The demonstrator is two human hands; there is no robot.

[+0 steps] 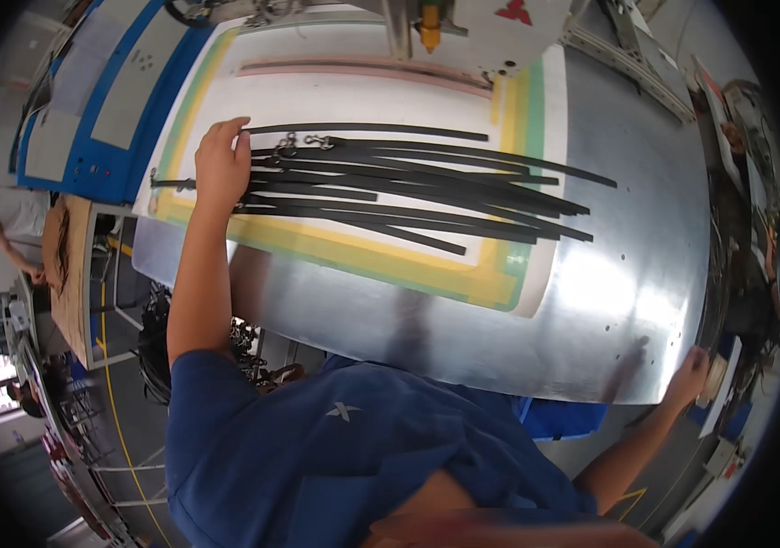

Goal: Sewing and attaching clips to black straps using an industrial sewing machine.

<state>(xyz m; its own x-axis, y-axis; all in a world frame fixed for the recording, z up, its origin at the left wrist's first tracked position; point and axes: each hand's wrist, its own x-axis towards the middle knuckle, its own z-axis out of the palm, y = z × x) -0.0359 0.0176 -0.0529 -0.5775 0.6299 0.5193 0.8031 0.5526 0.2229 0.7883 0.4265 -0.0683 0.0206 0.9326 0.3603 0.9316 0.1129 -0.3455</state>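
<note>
Black straps [454, 188] are partly hidden by the left hand [223, 169]. The right hand's [687, 377] grip cannot be made out.

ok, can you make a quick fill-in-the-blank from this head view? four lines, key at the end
1. The left hand is at several straps coloured ____.
2. The tape bordering the middle of the white sheet is yellow and ____.
3. Of the two hands, the right hand is the ____ (nearer or farther) one from the straps.
4. The machine cabinet at the picture's upper left has pale panels set in a ____ body.

Missing words: black; green; farther; blue
</note>
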